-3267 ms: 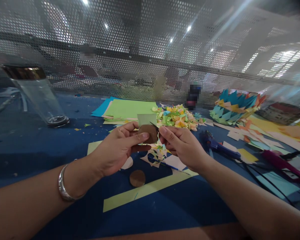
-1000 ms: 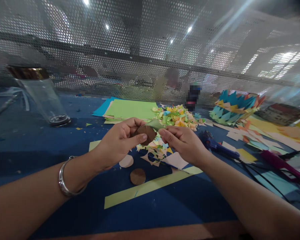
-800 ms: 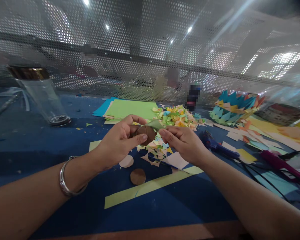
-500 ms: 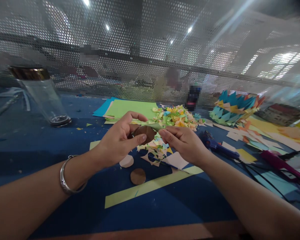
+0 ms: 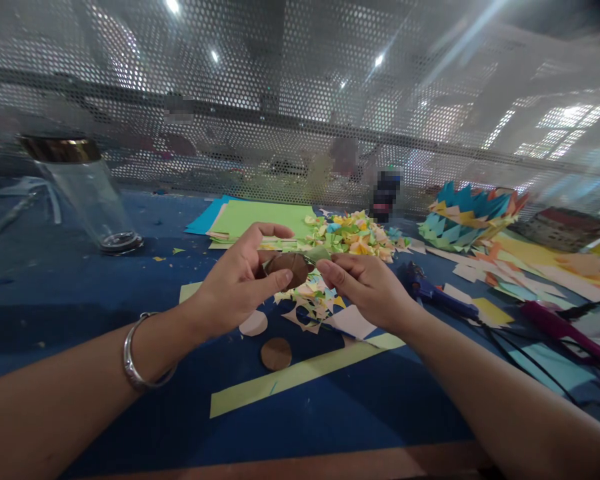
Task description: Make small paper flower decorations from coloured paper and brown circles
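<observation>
Between thumb and fingers, my left hand [image 5: 245,277] holds a brown cardboard disc [image 5: 291,269] above the table. A small green paper strip [image 5: 318,254] runs along the disc's upper edge, its right end pinched by my right hand [image 5: 357,281]. Whether the strip is stuck to the disc I cannot tell. Below the hands lie a second brown disc [image 5: 276,354], a pale paper circle [image 5: 253,323] and a long yellow-green paper strip [image 5: 300,377]. Cut paper scraps [image 5: 310,303] are scattered just under my fingers.
A glass jar [image 5: 87,200] stands at left. Behind are stacked coloured sheets [image 5: 270,219] and a heap of paper pieces [image 5: 360,233]. At right sit a blue glue gun [image 5: 440,293], a magenta tool [image 5: 565,327], cords and a zigzag-edged paper basket [image 5: 473,213]. Perforated metal panel rises behind.
The green strip's right end has tilted slightly, and the disc has turned a little in my left hand. Both hands stay nearly in place.
</observation>
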Motion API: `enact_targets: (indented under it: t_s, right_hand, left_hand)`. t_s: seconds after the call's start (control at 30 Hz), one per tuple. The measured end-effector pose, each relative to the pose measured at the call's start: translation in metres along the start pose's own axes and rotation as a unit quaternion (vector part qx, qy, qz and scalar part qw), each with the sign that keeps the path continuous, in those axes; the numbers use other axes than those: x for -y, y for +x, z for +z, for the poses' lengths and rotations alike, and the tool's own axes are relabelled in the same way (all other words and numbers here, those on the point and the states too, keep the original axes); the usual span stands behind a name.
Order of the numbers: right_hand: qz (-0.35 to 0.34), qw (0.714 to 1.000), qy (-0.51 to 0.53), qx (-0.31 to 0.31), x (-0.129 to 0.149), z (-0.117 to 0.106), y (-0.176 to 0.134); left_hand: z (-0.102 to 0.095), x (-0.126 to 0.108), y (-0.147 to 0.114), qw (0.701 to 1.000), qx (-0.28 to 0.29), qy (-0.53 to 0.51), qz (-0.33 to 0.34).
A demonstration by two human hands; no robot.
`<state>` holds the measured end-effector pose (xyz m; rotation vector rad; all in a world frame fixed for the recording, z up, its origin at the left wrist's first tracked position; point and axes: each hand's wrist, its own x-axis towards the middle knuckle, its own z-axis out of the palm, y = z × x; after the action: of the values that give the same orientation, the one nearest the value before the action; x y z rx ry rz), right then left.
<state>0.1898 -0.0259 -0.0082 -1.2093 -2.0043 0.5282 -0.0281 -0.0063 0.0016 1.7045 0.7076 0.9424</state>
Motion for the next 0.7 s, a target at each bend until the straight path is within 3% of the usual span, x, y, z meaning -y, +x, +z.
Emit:
enact_targets:
  t_s: [0.7]
  right_hand:
    - [-0.004,1.000,0.001,0.015,0.0007,0.0008,0.0006]
  left_hand:
    - [-0.0004,-0.0035,0.0009,1.000,0.007,-0.004,-0.013]
